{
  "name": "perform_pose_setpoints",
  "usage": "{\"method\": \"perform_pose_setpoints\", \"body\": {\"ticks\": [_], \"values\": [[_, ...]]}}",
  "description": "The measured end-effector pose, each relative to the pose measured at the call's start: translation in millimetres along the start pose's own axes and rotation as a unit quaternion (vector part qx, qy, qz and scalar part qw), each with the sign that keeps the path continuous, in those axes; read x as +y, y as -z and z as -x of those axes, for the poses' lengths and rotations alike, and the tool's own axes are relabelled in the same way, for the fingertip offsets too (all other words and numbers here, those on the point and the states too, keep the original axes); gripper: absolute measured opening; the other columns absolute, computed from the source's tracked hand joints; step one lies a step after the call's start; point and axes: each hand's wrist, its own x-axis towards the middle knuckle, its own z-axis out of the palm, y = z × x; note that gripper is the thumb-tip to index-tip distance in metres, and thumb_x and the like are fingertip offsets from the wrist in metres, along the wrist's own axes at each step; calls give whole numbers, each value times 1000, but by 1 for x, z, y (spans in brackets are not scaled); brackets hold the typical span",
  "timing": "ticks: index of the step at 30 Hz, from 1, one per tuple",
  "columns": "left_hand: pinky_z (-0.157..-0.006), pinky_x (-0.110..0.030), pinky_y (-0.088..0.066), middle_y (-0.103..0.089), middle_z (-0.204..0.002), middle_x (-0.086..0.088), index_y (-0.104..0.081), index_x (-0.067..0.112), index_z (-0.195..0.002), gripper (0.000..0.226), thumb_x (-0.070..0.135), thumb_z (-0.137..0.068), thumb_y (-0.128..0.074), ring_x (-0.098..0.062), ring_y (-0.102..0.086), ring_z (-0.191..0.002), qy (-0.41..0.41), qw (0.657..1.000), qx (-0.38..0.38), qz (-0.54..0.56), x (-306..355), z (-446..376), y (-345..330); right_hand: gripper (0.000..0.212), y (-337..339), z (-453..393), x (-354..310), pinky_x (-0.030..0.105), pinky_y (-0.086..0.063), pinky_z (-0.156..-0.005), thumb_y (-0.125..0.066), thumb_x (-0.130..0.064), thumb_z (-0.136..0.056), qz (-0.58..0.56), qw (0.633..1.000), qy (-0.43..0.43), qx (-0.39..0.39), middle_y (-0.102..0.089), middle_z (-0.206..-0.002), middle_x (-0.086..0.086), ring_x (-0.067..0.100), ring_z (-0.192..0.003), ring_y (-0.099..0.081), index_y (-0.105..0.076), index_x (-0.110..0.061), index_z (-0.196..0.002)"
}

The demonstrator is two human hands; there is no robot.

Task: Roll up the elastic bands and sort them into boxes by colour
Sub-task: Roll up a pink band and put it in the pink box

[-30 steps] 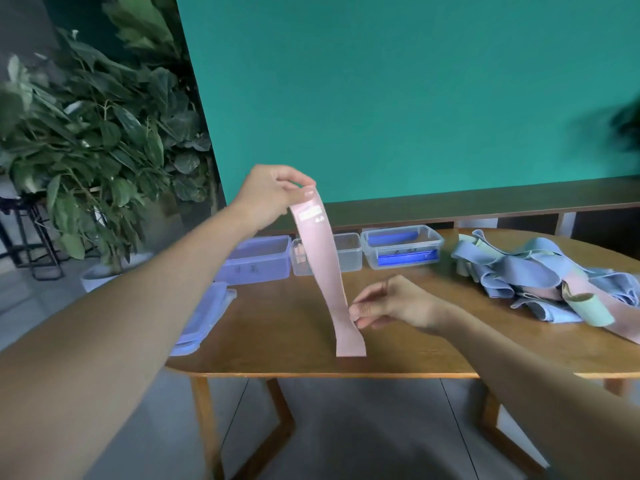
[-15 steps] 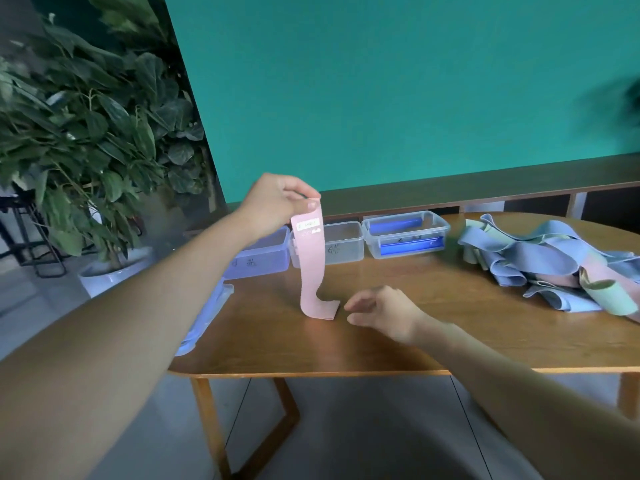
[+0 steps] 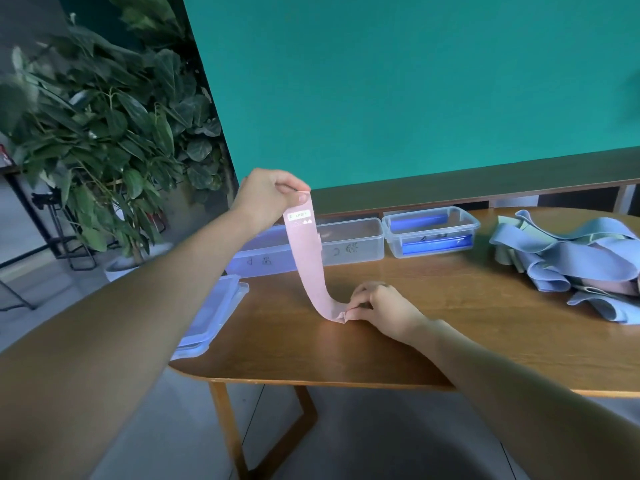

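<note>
Pink band (image 3: 306, 258), ends pinched by both hands' fingers (image 3: 356, 308)

A lounge-like indoor room: wooden table (image 3: 450, 341), potted plant (image 3: 114, 140), teal wall (image 3: 415, 81).

The left hand (image 3: 268, 199) is raised, arm stretched forward, thumb and fingers pinching the top end of a long flat pink elastic band (image 3: 306, 258). The right hand (image 3: 381, 306) sits lower, to its right, knuckles up, fingertips pinching the band's folded bottom end.
</note>
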Motion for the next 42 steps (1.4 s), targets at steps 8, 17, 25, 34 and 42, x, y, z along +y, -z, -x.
{"method": "perform_pose_setpoints", "body": {"ticks": [8,17,25,34,42], "values": [[-72,-24,-59,-76,-89,-1,-78,21,-85,14,8,-83,-80,-13,-71,-86,26,997,13,69,-2,-8,-11,15,23,38,-23,8,-47,-90,-68,-37,-94,-29,998,45,-44,-73,-107,-22,-8,-96,-64,-80,-35,-104],[-63,-25,-56,-72,-75,7,-73,28,-73,23,8,-78,-83,-11,-68,-72,58,997,-30,30,-21,-17,-111,17,30,74,-21,30,-53,-97,-70,-33,-95,-55,993,57,-89,-75,-104,-16,1,-99,-69,-79,-26,-107],[-64,-12,-43,-70,-75,6,-70,21,-75,17,12,-77,-84,-7,-63,-72,41,998,-56,-8,-67,-18,-182,21,22,78,-13,27,-55,-84,-76,-42,-88,-125,990,41,-58,-76,-90,-15,7,-87,-70,-81,-23,-95],[-76,-25,-54,-70,-90,8,-72,26,-81,14,13,-84,-76,-10,-64,-88,37,999,20,-24,-114,4,-181,23,22,79,-5,21,-48,-68,-75,-46,-87,-154,987,40,-24,-71,-79,-9,7,-73,-65,-78,-23,-82],[-81,-7,-43,-72,-98,18,-75,27,-97,10,21,-92,-70,7,-63,-90,63,998,-13,5,-102,85,-159,13,21,91,-13,13,-45,-74,-76,-35,-87,-165,986,15,31,-74,-82,-14,-1,-75,-66,-79,-23,-87]]}}
